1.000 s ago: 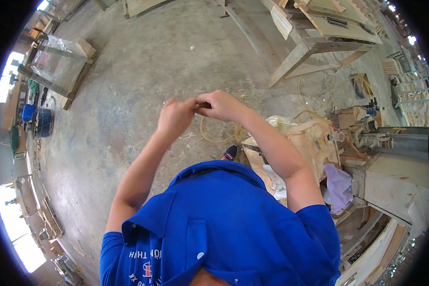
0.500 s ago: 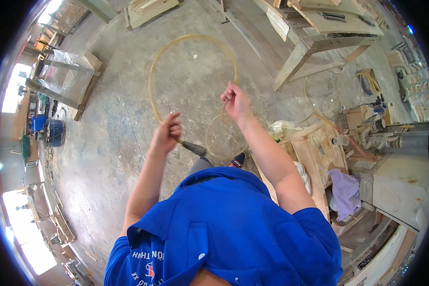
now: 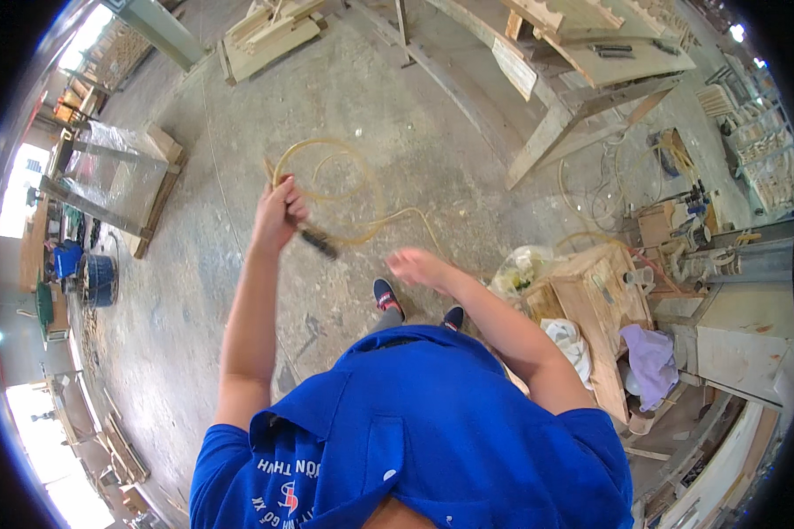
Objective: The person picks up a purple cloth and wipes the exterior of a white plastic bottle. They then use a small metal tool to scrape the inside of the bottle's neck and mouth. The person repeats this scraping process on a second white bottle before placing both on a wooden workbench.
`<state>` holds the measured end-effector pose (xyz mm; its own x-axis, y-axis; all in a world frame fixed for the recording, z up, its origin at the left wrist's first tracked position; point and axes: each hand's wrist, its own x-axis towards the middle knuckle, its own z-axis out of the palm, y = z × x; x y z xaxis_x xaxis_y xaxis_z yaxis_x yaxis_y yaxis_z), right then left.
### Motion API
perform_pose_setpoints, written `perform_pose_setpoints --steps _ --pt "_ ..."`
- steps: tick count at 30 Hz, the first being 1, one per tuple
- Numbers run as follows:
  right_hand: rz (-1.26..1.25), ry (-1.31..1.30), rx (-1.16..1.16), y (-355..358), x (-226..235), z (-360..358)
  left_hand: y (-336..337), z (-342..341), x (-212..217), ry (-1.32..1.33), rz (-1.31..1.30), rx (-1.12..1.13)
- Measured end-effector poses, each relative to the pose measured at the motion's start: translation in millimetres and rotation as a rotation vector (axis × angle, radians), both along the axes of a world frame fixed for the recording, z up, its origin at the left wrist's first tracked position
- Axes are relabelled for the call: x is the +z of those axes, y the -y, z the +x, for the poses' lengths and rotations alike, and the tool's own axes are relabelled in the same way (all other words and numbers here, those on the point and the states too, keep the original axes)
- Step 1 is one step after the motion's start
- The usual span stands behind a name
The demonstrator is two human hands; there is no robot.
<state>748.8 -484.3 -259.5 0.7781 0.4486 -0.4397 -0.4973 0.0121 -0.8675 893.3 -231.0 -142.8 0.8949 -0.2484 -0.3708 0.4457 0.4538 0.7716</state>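
My left hand is raised out in front and grips a thin, pale yellow hose that curls in loops beside it and trails toward my right. A dark fitting hangs just below that fist. My right hand is lower, fingers spread, holding nothing, with the hose passing just above it. My blue shirt fills the lower part of the view, and my dark shoes show on the concrete floor.
A wooden workbench stands ahead on the right. A wooden crate with cloths and a plastic bag sits close at my right. A plastic-wrapped frame stands at the left, a blue drum beyond it. More hose loops lie on the floor by the bench.
The large open loop of hose has collapsed into smaller coils at my left hand. My right hand let go of the hose and dropped lower; my left hand rose and moved outward.
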Motion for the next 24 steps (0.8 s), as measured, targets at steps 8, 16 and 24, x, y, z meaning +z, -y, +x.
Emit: perform_pose_setpoints --steps 8,16,24 --pt "0.156 -0.262 -0.750 38.3 4.2 91.9 -107.5 35.3 127.0 0.734 1.193 0.003" --pt "-0.947 0.279 -1.206 2.6 -36.1 159.7 -183.0 9.0 209.3 0.722 1.081 0.112" --pt "-1.178 1.254 -0.678 56.4 70.8 157.3 -126.7 58.4 183.8 1.054 1.353 -0.177"
